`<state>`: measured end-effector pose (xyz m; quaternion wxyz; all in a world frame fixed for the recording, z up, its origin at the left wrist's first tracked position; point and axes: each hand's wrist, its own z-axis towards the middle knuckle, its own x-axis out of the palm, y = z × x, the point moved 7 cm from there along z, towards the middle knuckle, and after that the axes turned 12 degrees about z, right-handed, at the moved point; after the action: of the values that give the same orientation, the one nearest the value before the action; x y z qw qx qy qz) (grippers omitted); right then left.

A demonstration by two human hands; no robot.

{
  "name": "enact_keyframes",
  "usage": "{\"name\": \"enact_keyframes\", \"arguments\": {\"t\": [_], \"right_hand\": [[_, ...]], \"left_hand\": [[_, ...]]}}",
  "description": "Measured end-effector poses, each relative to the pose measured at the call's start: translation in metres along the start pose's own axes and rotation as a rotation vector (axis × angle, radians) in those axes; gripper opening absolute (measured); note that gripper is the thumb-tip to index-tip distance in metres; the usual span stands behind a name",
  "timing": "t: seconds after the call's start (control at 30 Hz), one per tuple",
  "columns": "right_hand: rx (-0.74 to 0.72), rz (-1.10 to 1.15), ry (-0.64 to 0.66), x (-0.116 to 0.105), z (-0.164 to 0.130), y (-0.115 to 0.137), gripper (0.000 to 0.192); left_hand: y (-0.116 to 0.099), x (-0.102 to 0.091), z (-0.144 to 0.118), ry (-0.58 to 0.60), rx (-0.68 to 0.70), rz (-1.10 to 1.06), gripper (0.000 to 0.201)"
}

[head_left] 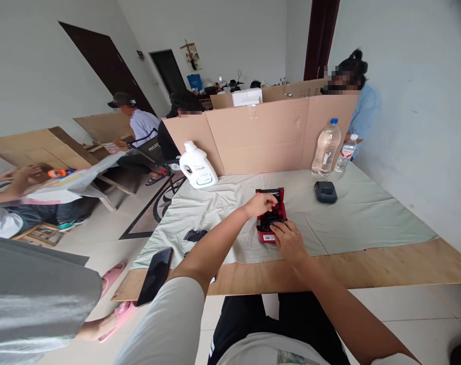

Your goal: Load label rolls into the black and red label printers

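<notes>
A small red box-shaped device (267, 237) with a black inside and a raised lid stands near the table's front edge, a white label with a code on its front. My left hand (259, 204) is over the opening by the lid, its fingers bent together; what is between the fingertips, if anything, is too small to make out. Against the front right corner of the device rests my right hand (289, 241), fingers curved over the rim and into the opening. Part of the device's inside is hidden by both hands.
A phone (154, 276) lies at the left edge near dark packets (195, 235). Behind stand a white jug (198, 167), a cardboard screen (261, 137), a large bottle (327, 149), a smaller bottle (345, 153) and a black device (325, 192). Several people are around.
</notes>
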<state>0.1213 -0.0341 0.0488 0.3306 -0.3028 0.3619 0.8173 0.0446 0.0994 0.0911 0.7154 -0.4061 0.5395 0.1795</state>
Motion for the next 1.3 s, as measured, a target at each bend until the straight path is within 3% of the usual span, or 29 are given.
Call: {"name": "enact_keyframes", "arguments": {"t": [0.1, 0.17, 0.4, 0.63, 0.87, 1.03, 1.2, 1.3], "right_hand": [[0.004, -0.001, -0.001, 0.002, -0.002, -0.001, 0.033], [0.002, 0.002, -0.004, 0.002, -0.003, -0.002, 0.034], [-0.014, -0.028, -0.008, 0.004, -0.003, -0.002, 0.033], [0.003, -0.061, -0.006, 0.004, -0.003, 0.001, 0.030], [-0.031, -0.092, -0.015, 0.001, 0.005, 0.003, 0.025], [-0.025, -0.093, 0.061, 0.008, 0.012, 0.001, 0.028], [-0.029, -0.164, 0.018, 0.012, 0.011, 0.001, 0.053], [-0.025, -0.179, 0.043, 0.015, 0.013, -0.001, 0.056]], "left_hand": [[0.011, -0.029, -0.007, -0.267, -0.073, 0.055, 0.035], [0.017, -0.032, -0.012, -0.335, -0.094, 0.122, 0.040], [0.010, 0.000, -0.054, -0.320, -0.059, 0.200, 0.037], [-0.006, 0.029, -0.091, -0.182, -0.019, 0.339, 0.038], [-0.009, 0.031, -0.091, -0.117, 0.036, 0.426, 0.069], [-0.012, 0.029, -0.087, -0.105, -0.041, 0.546, 0.064], [-0.025, 0.031, -0.084, -0.058, -0.081, 0.625, 0.057], [-0.029, 0.034, -0.083, -0.057, -0.093, 0.646, 0.053]]}}
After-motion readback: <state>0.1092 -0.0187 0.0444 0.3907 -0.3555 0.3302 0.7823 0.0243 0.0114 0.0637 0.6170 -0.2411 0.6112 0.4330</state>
